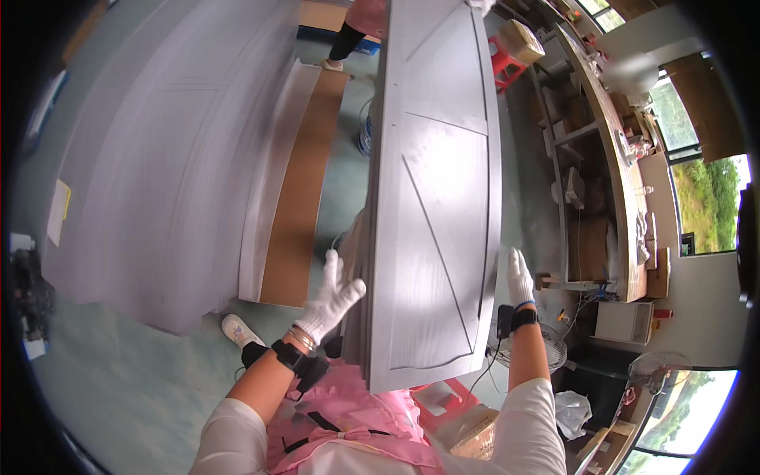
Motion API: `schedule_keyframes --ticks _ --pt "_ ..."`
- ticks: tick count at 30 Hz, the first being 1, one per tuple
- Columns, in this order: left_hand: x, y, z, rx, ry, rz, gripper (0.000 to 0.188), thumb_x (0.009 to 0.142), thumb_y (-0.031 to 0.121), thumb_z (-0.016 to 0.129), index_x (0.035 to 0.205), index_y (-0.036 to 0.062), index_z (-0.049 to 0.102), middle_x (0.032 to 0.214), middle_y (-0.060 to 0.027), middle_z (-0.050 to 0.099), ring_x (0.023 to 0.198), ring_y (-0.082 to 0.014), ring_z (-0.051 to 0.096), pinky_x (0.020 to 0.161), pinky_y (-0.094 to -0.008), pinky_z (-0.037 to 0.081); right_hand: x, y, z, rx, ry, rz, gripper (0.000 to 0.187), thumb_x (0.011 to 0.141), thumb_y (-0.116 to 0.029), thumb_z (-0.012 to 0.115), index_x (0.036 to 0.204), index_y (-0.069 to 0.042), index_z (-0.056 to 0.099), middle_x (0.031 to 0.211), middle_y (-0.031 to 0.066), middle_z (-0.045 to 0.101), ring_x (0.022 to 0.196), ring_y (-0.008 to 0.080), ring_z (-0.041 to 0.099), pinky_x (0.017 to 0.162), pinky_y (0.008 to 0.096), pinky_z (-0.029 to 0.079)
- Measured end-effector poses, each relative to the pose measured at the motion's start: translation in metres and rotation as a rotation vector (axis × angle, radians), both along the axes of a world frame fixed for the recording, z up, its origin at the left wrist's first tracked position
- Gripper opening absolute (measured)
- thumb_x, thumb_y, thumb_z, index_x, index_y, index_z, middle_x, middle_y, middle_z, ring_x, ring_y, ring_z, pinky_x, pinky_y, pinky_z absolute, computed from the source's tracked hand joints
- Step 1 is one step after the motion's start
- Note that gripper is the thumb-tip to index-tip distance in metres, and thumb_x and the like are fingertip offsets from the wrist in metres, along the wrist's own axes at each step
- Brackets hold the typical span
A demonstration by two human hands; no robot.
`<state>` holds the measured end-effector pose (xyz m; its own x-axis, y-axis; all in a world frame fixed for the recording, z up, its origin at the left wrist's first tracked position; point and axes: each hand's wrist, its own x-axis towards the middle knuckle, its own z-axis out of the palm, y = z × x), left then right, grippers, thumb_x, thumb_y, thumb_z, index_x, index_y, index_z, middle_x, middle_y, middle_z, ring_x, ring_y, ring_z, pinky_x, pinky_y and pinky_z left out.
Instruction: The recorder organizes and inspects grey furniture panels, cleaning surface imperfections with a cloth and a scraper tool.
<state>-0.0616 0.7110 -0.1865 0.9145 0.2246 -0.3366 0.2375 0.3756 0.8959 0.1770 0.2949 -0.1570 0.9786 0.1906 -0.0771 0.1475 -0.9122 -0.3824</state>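
A long grey door panel [439,182] with raised diagonal trim is held up off the floor, running away from me. My left hand [334,297], in a white knit glove, presses flat against its left edge near the close end. On the other side my right hand [518,277], also gloved, grips the right edge. At the far end another person's gloved hand [481,6] holds the panel, and that person's legs [348,39] show beside it.
More grey door panels [158,158] lie stacked at the left, with a brown board [297,198] beside them. A long workbench [609,158] with shelves and clutter runs along the right. Red stools [507,63] and a floor fan [546,348] stand nearby.
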Motion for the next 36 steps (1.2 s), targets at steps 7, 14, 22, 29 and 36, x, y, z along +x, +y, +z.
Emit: schedule_keyframes --ticks 7,14,22,29,36 --pt "0.054 -0.031 0.005 0.401 0.291 -0.099 0.108 0.081 0.074 0.055 0.150 -0.0004 0.019 0.142 -0.0197 0.045 0.130 -0.0288 0.046 0.108 -0.0395 0.036 0.039 0.019 -0.040 0.144 0.135 0.522 0.054 0.093 -0.002 0.049 0.145 -0.004 0.036 0.144 0.0196 0.046 0.131 0.0341 0.047 0.111 0.0347 0.038" --pt "-0.042 -0.081 -0.024 0.172 0.120 -0.088 0.104 0.083 0.064 0.064 0.151 0.0014 0.014 0.142 -0.0180 0.041 0.132 -0.0279 0.040 0.110 -0.0390 0.033 -0.085 -0.015 -0.028 0.568 0.898 -0.184 0.071 0.096 -0.059 0.044 0.138 -0.001 0.049 0.129 0.0142 0.059 0.118 0.0206 0.055 0.100 0.0333 0.043" --pt "-0.059 -0.042 0.042 0.107 0.345 -0.069 0.091 0.086 0.062 0.061 0.143 -0.0034 0.032 0.130 -0.0179 0.052 0.120 -0.0257 0.050 0.102 -0.0364 0.040 -0.141 0.035 0.040 0.833 0.966 -0.340 0.082 0.088 -0.067 0.053 0.139 -0.003 0.044 0.125 0.0110 0.057 0.111 0.0242 0.059 0.092 0.0423 0.052" --pt "-0.196 0.045 0.050 0.140 0.361 -0.163 0.087 0.092 0.066 0.046 0.146 0.0007 0.031 0.140 -0.0174 0.047 0.132 -0.0278 0.042 0.110 -0.0358 0.031 -0.210 0.149 0.077 0.813 0.865 -0.396 0.082 0.088 -0.067 0.054 0.139 -0.002 0.045 0.128 0.0083 0.055 0.109 0.0223 0.057 0.094 0.0387 0.049" --pt "-0.292 0.237 0.070 -0.054 0.374 0.077 0.082 0.095 0.059 0.049 0.145 -0.0041 0.034 0.145 -0.0161 0.044 0.138 -0.0243 0.037 0.113 -0.0329 0.026 -0.318 0.372 0.105 0.771 1.022 -0.223 0.086 0.092 -0.070 0.041 0.153 -0.011 0.025 0.158 0.0005 0.025 0.141 0.0184 0.028 0.117 0.0349 0.019"
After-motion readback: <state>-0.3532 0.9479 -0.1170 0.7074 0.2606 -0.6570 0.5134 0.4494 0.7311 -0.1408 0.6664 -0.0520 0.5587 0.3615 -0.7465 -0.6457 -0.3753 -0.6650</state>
